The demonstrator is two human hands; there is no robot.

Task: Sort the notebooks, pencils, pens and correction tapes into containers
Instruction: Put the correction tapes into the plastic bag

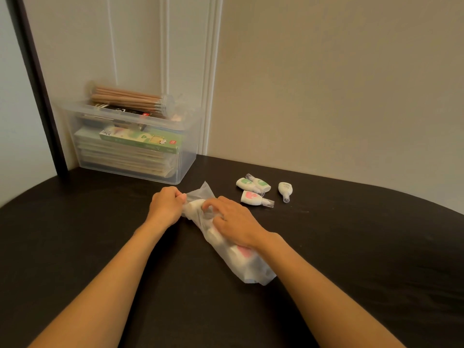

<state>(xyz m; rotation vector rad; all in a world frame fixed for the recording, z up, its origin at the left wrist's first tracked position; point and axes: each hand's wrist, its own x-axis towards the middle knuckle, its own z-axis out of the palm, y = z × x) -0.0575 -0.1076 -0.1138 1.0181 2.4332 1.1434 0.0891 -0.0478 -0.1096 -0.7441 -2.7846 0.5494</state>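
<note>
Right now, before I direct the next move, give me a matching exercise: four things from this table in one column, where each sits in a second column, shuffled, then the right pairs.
Things:
1. tube of pencils
2. loose correction tapes
3. plastic bag
4. green box

Places:
A. in the grip of the left hand and right hand
B. on the bare table, right of the hands
C. topmost in the clear container, above its rim
D. inside the clear container, on the notebooks

Pairs: 1-C, 2-B, 3-A, 4-D.
</note>
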